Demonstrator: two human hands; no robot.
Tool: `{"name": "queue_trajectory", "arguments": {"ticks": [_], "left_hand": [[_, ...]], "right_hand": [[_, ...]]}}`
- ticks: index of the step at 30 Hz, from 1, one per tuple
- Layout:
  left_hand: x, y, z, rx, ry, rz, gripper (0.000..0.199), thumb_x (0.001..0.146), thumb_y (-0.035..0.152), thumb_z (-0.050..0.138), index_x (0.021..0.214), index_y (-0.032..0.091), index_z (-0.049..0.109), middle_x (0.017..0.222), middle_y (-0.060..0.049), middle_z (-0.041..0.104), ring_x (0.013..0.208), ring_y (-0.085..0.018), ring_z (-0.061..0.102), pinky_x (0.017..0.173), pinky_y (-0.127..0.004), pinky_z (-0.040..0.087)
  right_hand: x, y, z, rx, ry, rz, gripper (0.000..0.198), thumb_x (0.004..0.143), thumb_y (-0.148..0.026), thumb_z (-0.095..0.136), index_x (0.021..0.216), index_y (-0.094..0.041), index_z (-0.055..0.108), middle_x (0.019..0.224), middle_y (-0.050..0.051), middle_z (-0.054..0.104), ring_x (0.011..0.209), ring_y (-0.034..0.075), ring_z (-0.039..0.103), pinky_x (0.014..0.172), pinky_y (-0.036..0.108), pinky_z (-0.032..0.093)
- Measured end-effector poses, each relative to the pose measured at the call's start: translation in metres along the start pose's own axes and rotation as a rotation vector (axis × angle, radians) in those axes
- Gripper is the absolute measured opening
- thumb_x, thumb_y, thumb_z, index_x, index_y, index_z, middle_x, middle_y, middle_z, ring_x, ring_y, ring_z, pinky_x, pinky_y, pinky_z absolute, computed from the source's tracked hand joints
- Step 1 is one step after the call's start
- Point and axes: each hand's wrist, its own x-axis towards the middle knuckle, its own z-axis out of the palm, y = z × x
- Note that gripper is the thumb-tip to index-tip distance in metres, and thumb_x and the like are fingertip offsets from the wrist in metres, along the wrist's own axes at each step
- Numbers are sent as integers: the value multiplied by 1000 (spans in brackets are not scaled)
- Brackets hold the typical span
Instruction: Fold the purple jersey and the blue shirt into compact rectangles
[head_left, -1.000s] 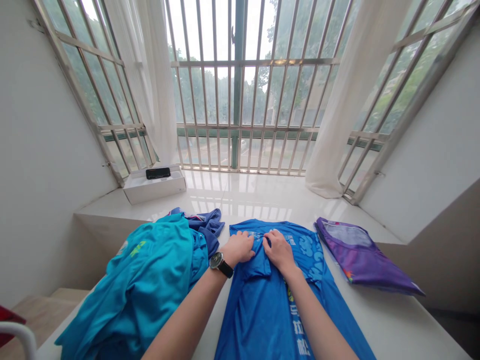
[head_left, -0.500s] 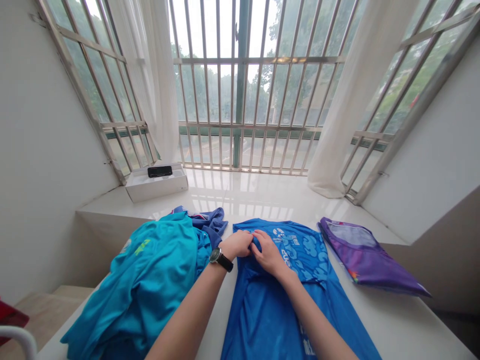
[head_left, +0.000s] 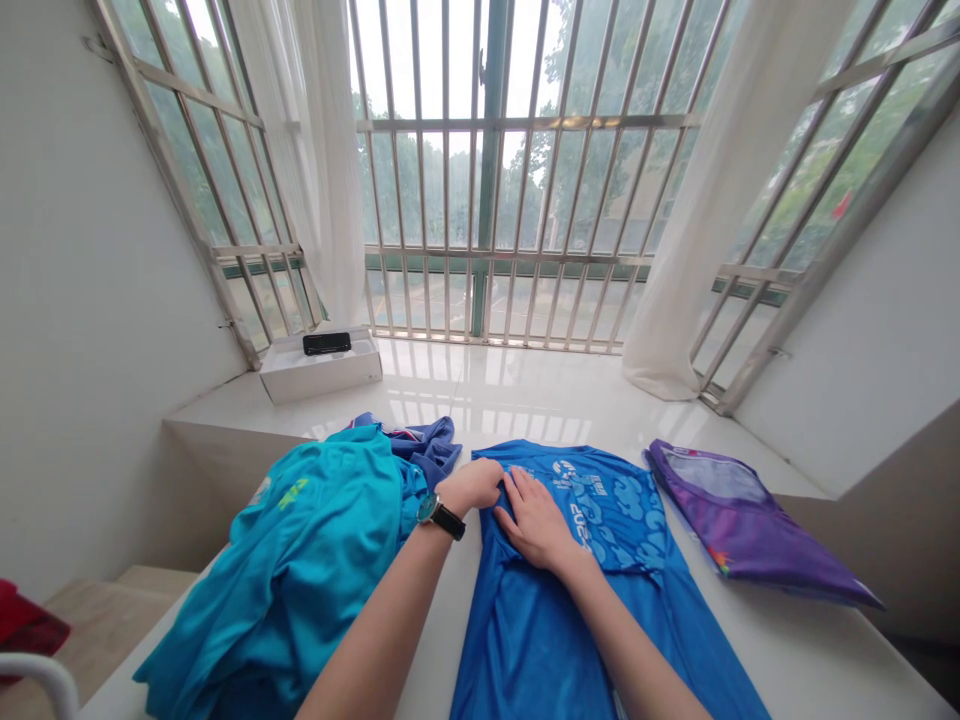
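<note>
Here's the bright blue, printed fabric shirt (head_left: 540, 635), laid out on the white desk (head_left: 442, 625) right in the middle, its near end cut off by the lower edge, and the right forearm (head_left: 630, 630) lying across its front and hiding part of the white print. Far left of that shirt, it's the left hand (head_left: 474, 484), wrist in a black-strapped watch (head_left: 441, 516), fingers curled down at the cloth, tips tucked out of sight; whether they pinch any fabric, I cannot tell. Just beside it, the right hand (head_left: 538, 520) is open and palm down, fingers stretched nearly flat on the shirt's upper left, thumb set apart, gripping nothing that shows. To the left, a rumpled teal fabric garment (head_left: 300, 570) runs out of view at the bottom, with a bunched violet-blue cloth (head_left: 435, 447) half covered behind it. Over on the right, a purple folded garment in clear plastic (head_left: 750, 530), glare blurring its far part. Far left, a white cardboard box (head_left: 322, 380) carries a dark oblong object (head_left: 327, 344), too small to identify. At the near left edge, a red item (head_left: 30, 622) is cut off.
</note>
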Motion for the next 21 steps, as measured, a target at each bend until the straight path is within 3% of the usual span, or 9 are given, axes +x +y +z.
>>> {"name": "queue_trajectory", "arguments": {"ticks": [7,11,17,21], "left_hand": [[-7,12,-8,46,0,-72,23,86,17,52,93,15,75,104,-14,75,97,-27,71,87,-34,55],[-20,23,-34,90,26,-122,21,88,21,54,90,14,74,100,-15,75,96,-28,70,86,-35,54],[-61,49,-72,183,180,-210,24,94,27,50,103,16,69,107,-14,72,103,-30,67,89,-39,51],[-98,73,-55,152,15,-289,26,93,39,53,97,19,68,100,-11,73,96,-29,69,79,-35,52]], "right_hand": [[-2,-3,-5,14,-50,22,81,96,-63,30,158,-12,24,165,12,15,153,28,11,124,44,9],[-1,-4,-4,18,-43,32,80,96,-64,28,158,-14,24,166,13,14,154,28,10,124,44,7],[0,-5,-3,34,-17,39,80,97,-63,28,158,-12,25,165,16,15,153,30,10,123,45,7],[1,-4,-1,42,-16,37,79,97,-62,29,158,-11,24,165,16,13,153,29,10,122,45,6]]}}
